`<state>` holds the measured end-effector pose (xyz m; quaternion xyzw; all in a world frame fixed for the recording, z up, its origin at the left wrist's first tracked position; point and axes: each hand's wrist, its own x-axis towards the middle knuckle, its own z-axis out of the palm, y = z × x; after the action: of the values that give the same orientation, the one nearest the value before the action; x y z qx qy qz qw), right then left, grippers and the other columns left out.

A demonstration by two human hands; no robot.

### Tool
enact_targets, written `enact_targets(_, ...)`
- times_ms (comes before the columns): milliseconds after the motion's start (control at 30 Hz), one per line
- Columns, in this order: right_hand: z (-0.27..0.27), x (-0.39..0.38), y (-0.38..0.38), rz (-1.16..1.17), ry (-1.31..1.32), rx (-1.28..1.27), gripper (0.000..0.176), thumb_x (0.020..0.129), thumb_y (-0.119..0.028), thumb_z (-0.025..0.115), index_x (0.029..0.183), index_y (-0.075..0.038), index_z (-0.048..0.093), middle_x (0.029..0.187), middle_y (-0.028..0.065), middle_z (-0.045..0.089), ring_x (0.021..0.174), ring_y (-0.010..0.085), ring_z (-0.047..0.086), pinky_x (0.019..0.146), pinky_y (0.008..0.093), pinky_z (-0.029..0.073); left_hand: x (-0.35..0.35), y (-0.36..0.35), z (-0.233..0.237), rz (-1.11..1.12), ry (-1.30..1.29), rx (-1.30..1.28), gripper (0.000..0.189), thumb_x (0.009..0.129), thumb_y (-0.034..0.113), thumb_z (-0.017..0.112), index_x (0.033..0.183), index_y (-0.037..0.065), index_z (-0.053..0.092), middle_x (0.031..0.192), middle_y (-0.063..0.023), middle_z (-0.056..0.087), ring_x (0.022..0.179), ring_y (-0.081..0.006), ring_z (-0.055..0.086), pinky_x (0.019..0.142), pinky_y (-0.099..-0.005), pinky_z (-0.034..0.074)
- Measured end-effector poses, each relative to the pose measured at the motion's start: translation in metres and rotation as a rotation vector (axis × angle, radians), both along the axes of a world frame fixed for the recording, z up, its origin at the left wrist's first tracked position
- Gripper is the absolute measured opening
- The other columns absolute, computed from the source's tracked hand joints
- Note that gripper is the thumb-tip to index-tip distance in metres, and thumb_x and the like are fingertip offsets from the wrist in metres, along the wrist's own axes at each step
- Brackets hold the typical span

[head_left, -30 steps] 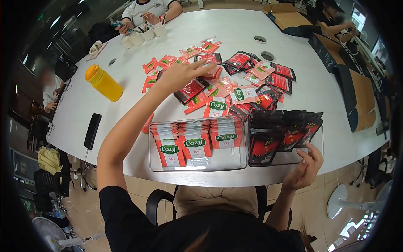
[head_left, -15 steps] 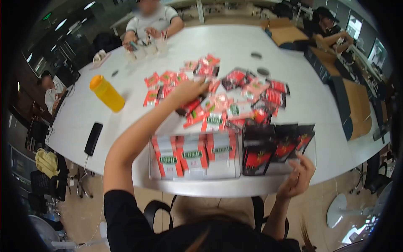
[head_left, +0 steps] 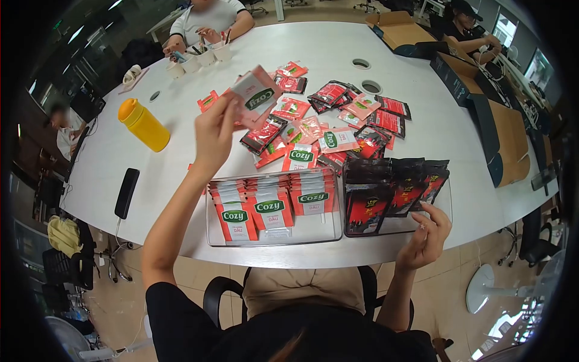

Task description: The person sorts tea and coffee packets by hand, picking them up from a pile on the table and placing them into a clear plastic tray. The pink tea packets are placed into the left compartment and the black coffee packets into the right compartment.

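Note:
My left hand is raised over the left side of the pile, its fingers closed on a red-and-white Cozy sachet whose lettering is upside down. Before me a clear tray holds rows of upright Cozy sachets. Beside it, a second clear tray carries black-and-red sachets. My right hand is at that tray's front right corner, fingers curled close to the black packets; what they grip is hidden. Beyond the trays lies a mixed pile of loose sachets.
On the left are a yellow bottle and a phone with a cable. White cups with pens stand before a person across the table. Open cardboard boxes line the right edge, near another person.
My left hand has come up and back from the pile, with a Cozy sachet now in its fingers. My right hand stays by the right tray. The view has shifted slightly.

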<state>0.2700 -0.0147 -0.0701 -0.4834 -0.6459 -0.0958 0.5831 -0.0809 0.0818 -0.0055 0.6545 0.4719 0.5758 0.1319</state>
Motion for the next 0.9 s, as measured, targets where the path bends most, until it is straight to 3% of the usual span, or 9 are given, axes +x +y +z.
enact_targets(67,-0.001,0.0,-0.001,0.001,-0.013,0.014,0.024,0.087,-0.006,0.041,0.08,0.005,0.062,0.097,0.0176,0.063,0.095,0.0274,0.055,0.084,0.0373,0.043,-0.001,-0.05,0.025,0.181,0.376,0.046,0.017,0.088,-0.003,0.049,0.102,-0.005,0.059,0.087,-0.0165,0.067,0.071,-0.0239,0.067,0.061,-0.0286,0.054)
enact_targets(133,-0.002,0.0,-0.002,-0.001,-0.008,0.044,0.025,0.087,-0.006,0.041,0.081,0.005,0.062,0.096,0.0176,0.063,0.094,0.028,0.055,0.084,0.0384,0.043,0.003,-0.086,0.053,0.131,0.698,0.416,0.019,0.085,-0.003,0.053,0.103,-0.004,0.061,0.094,-0.0181,0.068,0.075,-0.0259,0.068,0.06,-0.0306,0.055)
enact_targets(200,-0.003,0.0,-0.003,-0.009,-0.081,0.094,0.025,0.089,-0.008,0.041,0.082,0.004,0.061,0.094,0.0172,0.062,0.093,0.0286,0.055,0.084,0.0395,0.044,0.006,-0.116,0.066,0.134,0.754,0.486,0.022,0.082,-0.002,0.057,0.104,-0.002,0.062,0.096,-0.0167,0.068,0.078,-0.0261,0.069,0.06,-0.0305,0.055)
enact_targets(367,-0.001,-0.029,-0.025,0.166,-0.067,0.108,0.033,0.094,-0.034,0.048,0.091,-0.004,0.061,0.091,0.0116,0.064,0.088,0.0299,0.056,0.082,0.0419,0.045,0.024,-0.169,0.029,-0.106,0.545,0.2,0.029,0.077,0.004,0.061,0.106,0.004,0.066,0.098,-0.012,0.069,0.07,-0.0199,0.069,0.05,-0.0225,0.05)
enact_targets(467,0.013,-0.074,-0.037,0.517,0.079,0.044,0.027,0.082,-0.03,0.066,0.09,-0.005,0.059,0.096,0.0111,0.063,0.089,0.0284,0.057,0.082,0.0403,0.045,0.041,-0.184,-0.016,-0.242,0.491,0.033,0.037,0.073,0.0,0.059,0.109,0.005,0.066,0.105,-0.0113,0.067,0.059,-0.0112,0.062,0.042,-0.0219,0.043)
enact_targets(633,0.014,-0.099,-0.048,0.845,0.113,-0.18,0.029,0.07,-0.009,0.076,0.092,-0.004,0.057,0.101,0.0139,0.061,0.091,0.0251,0.058,0.078,0.0356,0.048,0.064,-0.19,-0.046,-0.306,0.247,0.029,0.044,0.07,-0.006,0.061,0.114,0.001,0.061,0.106,-0.0153,0.066,0.073,-0.021,0.067,0.055,-0.024,0.052)
enact_targets(733,0.015,-0.107,-0.048,0.89,0.319,-0.215,0.02,0.078,-0.006,0.069,0.093,-0.003,0.056,0.097,0.017,0.06,0.09,0.0252,0.06,0.077,0.035,0.048,0.05,-0.198,-0.045,-0.195,0.256,0.096,0.045,0.07,-0.006,0.062,0.114,0.001,0.061,0.103,-0.0154,0.066,0.075,-0.0205,0.068,0.057,-0.0238,0.053)
enact_targets(833,0.035,-0.111,-0.047,0.912,0.549,-0.316,0.008,0.09,-0.002,0.052,0.096,0.003,0.051,0.102,0.0196,0.056,0.088,0.0235,0.061,0.063,0.0285,0.053,0.025,-0.201,-0.065,0.265,0.125,0.424,0.031,0.075,-0.003,0.06,0.106,-0.002,0.06,0.093,-0.0132,0.067,0.076,-0.0226,0.067,0.067,-0.031,0.055)
enact_targets(900,0.043,-0.115,-0.037,0.845,0.491,-0.354,0.015,0.089,0.002,0.05,0.103,0.005,0.051,0.107,0.0184,0.054,0.087,0.018,0.061,0.051,0.02,0.053,0.008,-0.188,-0.076,0.58,-0.195,0.533,0.041,0.078,-0.005,0.054,0.119,-0.007,0.048,0.115,-0.0158,0.057,0.096,-0.0205,0.06,0.078,-0.0308,0.053)
